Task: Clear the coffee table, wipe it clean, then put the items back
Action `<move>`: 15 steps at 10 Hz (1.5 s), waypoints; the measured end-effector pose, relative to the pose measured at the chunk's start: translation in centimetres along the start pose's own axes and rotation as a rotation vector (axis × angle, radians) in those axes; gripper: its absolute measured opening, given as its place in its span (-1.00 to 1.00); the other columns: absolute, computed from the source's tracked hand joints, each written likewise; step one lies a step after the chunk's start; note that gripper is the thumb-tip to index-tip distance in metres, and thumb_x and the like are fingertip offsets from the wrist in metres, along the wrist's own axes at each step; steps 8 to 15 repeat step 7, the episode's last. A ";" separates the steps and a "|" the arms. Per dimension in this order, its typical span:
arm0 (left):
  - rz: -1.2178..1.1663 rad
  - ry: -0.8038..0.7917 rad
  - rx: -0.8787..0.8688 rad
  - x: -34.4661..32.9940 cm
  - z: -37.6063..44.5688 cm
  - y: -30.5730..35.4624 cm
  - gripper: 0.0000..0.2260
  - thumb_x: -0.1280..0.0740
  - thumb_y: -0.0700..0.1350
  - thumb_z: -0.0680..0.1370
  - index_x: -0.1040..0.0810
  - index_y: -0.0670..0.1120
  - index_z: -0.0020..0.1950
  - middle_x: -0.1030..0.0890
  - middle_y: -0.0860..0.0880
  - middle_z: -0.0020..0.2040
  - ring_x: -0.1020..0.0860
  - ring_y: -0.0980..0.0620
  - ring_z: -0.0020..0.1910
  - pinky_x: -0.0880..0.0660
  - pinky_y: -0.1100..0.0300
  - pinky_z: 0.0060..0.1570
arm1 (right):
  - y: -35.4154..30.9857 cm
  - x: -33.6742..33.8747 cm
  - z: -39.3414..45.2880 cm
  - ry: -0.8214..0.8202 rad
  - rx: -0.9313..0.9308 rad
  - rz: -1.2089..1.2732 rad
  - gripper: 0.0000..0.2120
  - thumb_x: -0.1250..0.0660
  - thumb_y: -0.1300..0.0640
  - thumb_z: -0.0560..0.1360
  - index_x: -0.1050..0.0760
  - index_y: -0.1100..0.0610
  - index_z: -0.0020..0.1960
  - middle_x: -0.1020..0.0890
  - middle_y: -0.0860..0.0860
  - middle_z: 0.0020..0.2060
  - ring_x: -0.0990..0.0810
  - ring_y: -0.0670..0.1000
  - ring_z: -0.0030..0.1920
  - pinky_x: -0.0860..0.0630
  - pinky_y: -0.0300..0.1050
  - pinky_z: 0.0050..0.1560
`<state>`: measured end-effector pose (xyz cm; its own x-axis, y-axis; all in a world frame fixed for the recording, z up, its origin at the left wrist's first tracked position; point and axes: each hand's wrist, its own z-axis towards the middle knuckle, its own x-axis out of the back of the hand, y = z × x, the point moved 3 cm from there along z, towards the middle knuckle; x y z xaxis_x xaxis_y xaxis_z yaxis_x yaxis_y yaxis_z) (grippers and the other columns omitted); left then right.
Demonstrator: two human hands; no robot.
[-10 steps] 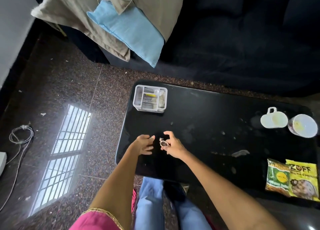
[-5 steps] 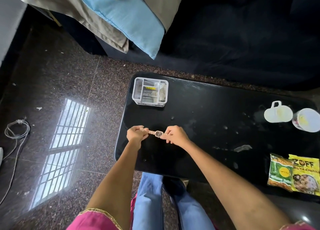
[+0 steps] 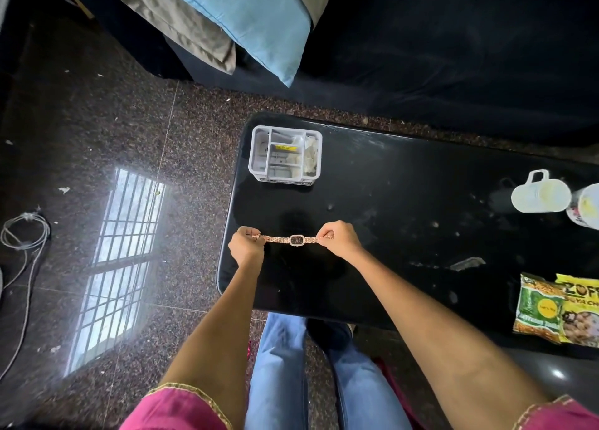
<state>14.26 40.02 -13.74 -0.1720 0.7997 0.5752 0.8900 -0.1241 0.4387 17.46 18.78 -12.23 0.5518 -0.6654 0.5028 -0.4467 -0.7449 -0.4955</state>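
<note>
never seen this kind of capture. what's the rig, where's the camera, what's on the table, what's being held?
There is no robot here: a person works with bare hands, and one wide-angle camera worn on the head looks forward and down, so the arms enter from the bottom edge.

The left hand and right hand each pinch one end of a wristwatch, stretched flat between them just over the near left part of the black coffee table. Whether it touches the tabletop is unclear.

Also on the table: a white compartment organiser at the far left corner, a white mug and a second cup cut by the frame edge at the right, and two snack packets at the near right. The top shows smudges and crumbs, so wiping looks not yet done.
</note>
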 end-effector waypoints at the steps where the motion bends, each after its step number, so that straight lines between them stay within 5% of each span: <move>1: 0.043 0.029 -0.032 0.2 0.2 0.2 -0.81 -0.34 -0.36 0.42 -0.53 -0.07 -0.21 -0.65 -0.11 -0.17 -0.66 -0.13 -0.09 -0.58 0.00 0.05 | 0.4 0.1 -0.3 0.040 -0.049 0.013 -0.94 -0.39 0.26 0.40 -0.60 0.13 -0.19 -0.65 0.05 -0.26 -0.60 0.04 -0.22 -0.50 -0.16 -0.21; 3: 0.119 0.051 -0.031 0.7 0.4 0.4 -0.86 -0.31 -0.33 0.46 -0.61 -0.13 -0.13 -0.67 -0.17 -0.09 -0.65 -0.15 -0.07 -0.58 0.03 0.02 | 1.2 0.2 -0.8 0.062 -0.070 -0.008 -0.87 -0.42 0.21 0.40 -0.50 0.07 -0.27 -0.58 0.00 -0.31 -0.56 0.01 -0.26 -0.42 -0.18 -0.28; 6: 0.128 0.092 -0.109 2.3 -2.6 1.2 -0.82 -0.29 -0.33 0.50 -0.59 -0.25 0.08 -0.64 -0.19 0.09 -0.57 -0.14 0.12 -0.45 0.12 0.16 | 2.4 1.8 -2.3 0.144 -0.081 -0.127 -0.85 -0.40 0.11 0.45 -0.53 0.16 -0.05 -0.62 0.06 -0.17 -0.60 0.07 -0.16 -0.48 -0.11 -0.23; 15: 0.159 0.097 -0.154 2.6 -5.1 1.5 -0.81 -0.24 -0.33 0.51 -0.59 -0.24 0.07 -0.64 -0.20 0.07 -0.57 -0.16 0.11 -0.44 0.13 0.14 | 2.7 2.6 -3.9 0.179 -0.052 -0.127 -0.87 -0.36 0.06 0.49 -0.53 0.14 -0.09 -0.63 0.04 -0.19 -0.60 0.05 -0.18 -0.47 -0.13 -0.24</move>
